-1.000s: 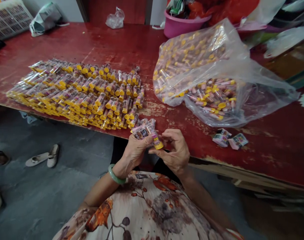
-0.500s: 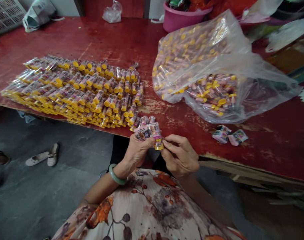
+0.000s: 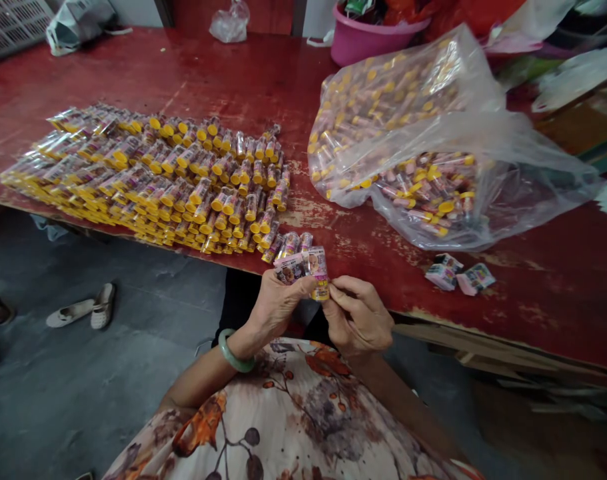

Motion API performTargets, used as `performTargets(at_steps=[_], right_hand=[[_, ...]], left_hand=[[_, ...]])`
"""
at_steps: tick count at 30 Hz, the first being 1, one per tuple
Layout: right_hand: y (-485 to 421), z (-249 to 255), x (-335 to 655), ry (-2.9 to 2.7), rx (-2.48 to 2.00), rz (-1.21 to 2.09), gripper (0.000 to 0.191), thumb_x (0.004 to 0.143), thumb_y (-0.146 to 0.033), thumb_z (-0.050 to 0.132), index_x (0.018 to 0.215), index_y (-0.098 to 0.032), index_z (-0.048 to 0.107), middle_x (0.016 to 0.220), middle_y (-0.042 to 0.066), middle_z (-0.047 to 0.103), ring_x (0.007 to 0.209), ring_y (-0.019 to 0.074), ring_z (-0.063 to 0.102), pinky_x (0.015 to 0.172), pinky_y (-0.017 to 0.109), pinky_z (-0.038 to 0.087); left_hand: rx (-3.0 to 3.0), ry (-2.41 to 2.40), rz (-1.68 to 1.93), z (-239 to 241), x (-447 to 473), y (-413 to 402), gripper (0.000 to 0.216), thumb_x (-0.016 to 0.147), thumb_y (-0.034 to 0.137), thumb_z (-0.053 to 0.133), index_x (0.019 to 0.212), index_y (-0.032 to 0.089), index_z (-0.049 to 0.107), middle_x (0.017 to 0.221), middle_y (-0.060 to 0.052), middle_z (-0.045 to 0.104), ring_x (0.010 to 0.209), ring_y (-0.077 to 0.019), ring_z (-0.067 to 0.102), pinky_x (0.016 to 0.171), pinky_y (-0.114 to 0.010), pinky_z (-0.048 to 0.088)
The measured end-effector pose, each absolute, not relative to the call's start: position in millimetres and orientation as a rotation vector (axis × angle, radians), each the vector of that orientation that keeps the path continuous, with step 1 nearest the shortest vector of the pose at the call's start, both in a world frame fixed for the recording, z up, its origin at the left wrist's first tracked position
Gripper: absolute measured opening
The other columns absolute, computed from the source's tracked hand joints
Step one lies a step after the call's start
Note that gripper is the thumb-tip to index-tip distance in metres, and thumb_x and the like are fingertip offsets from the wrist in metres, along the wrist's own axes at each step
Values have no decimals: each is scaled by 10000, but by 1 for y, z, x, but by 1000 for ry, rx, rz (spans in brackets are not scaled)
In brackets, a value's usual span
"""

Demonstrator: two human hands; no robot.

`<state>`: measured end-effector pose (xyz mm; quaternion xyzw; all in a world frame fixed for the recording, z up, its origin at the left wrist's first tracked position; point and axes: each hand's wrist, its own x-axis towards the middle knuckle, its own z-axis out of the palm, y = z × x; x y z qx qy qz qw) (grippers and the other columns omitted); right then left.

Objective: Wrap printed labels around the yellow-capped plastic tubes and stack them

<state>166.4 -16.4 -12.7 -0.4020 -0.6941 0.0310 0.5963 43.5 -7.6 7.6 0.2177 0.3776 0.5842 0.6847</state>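
Note:
My left hand (image 3: pixel 278 300), a green bangle on its wrist, is closed on a stack of printed labels (image 3: pixel 289 268), pressed under the thumb. Against the stack stands a small printed tube (image 3: pixel 317 267) with a yellow lower end. The fingertips of my right hand (image 3: pixel 360 317) are pinched together at the tube's lower right edge; what exactly lies between them is hidden. Just behind my hands, a few wrapped tubes (image 3: pixel 289 245) lie at the table edge. To their left is a large layered pile of yellow-ended tubes (image 3: pixel 173 180).
On the red table (image 3: pixel 303 217), a clear plastic bag (image 3: pixel 523 187) full of pink and yellow tubes lies open at the right. Two small bundles of printed labels (image 3: pixel 443 272) sit near the front edge. A pink basin (image 3: pixel 378 37) stands behind.
The view has shifted slightly. Both hands keep almost the same hold, with the tube still between them; my right fingers have barely moved.

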Motion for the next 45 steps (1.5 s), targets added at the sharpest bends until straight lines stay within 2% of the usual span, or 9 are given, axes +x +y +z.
performTargets(at_steps=[6, 12, 24, 28, 31, 34, 37, 45], right_hand=[[-13, -5, 168, -1572, -960, 257, 247, 760, -71, 646, 928, -245, 696, 864, 26, 662, 729, 166, 637, 613, 308, 527], [-15, -3, 169, -1570, -1021, 302, 171, 773, -129, 660, 898, -240, 698, 862, 30, 668, 737, 174, 646, 627, 322, 540], [-15, -10, 166, -1571, -992, 316, 213, 780, -85, 653, 915, -245, 697, 862, 22, 653, 714, 155, 632, 579, 285, 516], [-17, -9, 168, -1580, -984, 317, 218, 770, -83, 658, 914, -240, 703, 867, 27, 664, 720, 154, 638, 594, 282, 522], [-17, -7, 172, -1542, -981, 523, 185, 765, -115, 662, 907, -224, 707, 891, 38, 669, 748, 166, 638, 610, 291, 524], [-13, -6, 175, -1325, -1016, 896, 139, 808, -201, 634, 931, -217, 696, 891, 33, 663, 634, 132, 597, 513, 261, 491], [-3, -5, 174, -1120, -1069, 1123, 149, 811, -269, 657, 945, -207, 679, 775, 4, 642, 522, 97, 536, 462, 237, 466], [22, 5, 162, -1148, -1175, 1199, 361, 691, -320, 786, 1015, -210, 672, 775, 1, 685, 542, 92, 580, 438, 195, 468]], left_hand=[[430, 849, 1157, 11, 32, 0, 268, 619, 321, 838, 790, 138, 742, 729, -37, 704, 621, -139, 629, 616, -258, 528], [423, 857, 1167, 12, 32, 1, 274, 607, 304, 845, 802, 141, 742, 741, -38, 712, 627, -143, 643, 633, -267, 540], [419, 889, 1220, 10, 36, 2, 279, 569, 310, 864, 747, 140, 731, 692, -16, 691, 582, -114, 601, 586, -233, 503], [405, 875, 1211, 11, 36, 4, 269, 615, 349, 837, 748, 142, 727, 678, -11, 679, 563, -101, 584, 566, -220, 488], [428, 851, 1162, 10, 34, 5, 287, 623, 384, 826, 718, 136, 716, 651, -14, 663, 556, -108, 582, 547, -224, 494], [449, 852, 1123, 9, 32, 7, 317, 625, 412, 818, 746, 137, 716, 663, -16, 664, 562, -121, 591, 537, -242, 512], [472, 855, 1119, 8, 30, 9, 320, 644, 416, 805, 779, 138, 721, 684, -17, 675, 567, -122, 597, 538, -244, 514], [588, 827, 1169, 0, 25, 14, 306, 645, 411, 804, 779, 142, 746, 724, -36, 694, 611, -130, 608, 607, -258, 516]])
